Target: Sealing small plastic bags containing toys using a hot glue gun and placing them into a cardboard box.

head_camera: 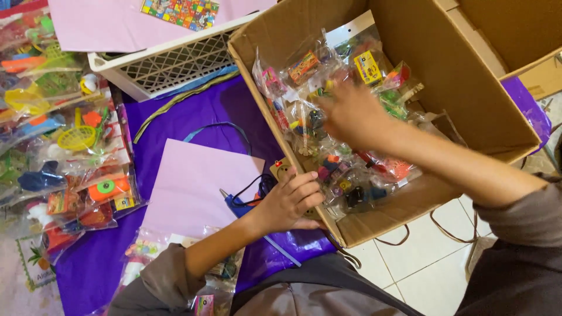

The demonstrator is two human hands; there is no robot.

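At far left, well away from both hands, a heap of clear toy packets (64, 146) lies on the purple sheet (99, 263), with a white lattice crate (175, 64) beyond it and a pink paper sheet (193, 187) nearer the person. Just left of the left-hand fingers, a blue glue gun (237, 206) with a dark cord rests on the purple sheet. The left hand (290, 202) grips the near wall of the cardboard box (456, 76); its fingers (304, 184) are curled closed over the wall's edge, fingertips inside the box. Directly right of those fingers, inside the box, lies a pile of small bagged toys (345, 175) in clear wrappers, multicoloured. The right hand (351, 114) reaches into the box above that pile, blurred; its fingers (328, 105) point toward the box's left wall and touch or hover just over the bags, and it cannot be determined whether they are open or closed on a bag. Right of and below the right forearm, the box rests tilted above a white tiled floor (421, 269).
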